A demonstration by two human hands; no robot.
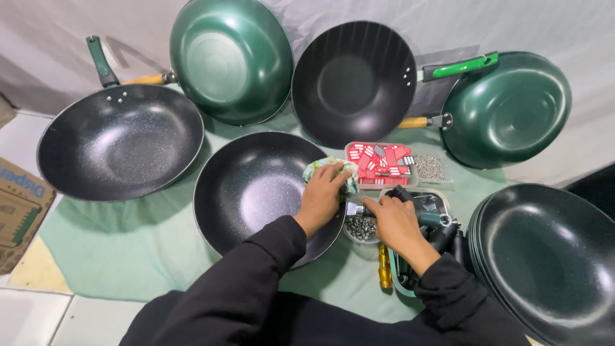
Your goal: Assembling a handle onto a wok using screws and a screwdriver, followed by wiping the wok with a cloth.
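Black speckled wok (256,189), upright on green cloth, crumpled rag (320,168) at rim

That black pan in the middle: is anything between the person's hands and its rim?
Yes, for the left hand: a crumpled greenish cloth lies under its fingers on the black pan's rim. The right hand rests beside the rim on a dark handle piece, nothing visible between.

White draped cloth backdrop (51,38), green mat (141,243), pale tiled floor (32,314), cardboard box (19,211)

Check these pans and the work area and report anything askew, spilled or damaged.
Nothing looks spilled or damaged. The one oddity: the speckled pan under the left hand has no handle, as does the stack of pans at right, while the four pans behind have theirs. The screws stay in their container.
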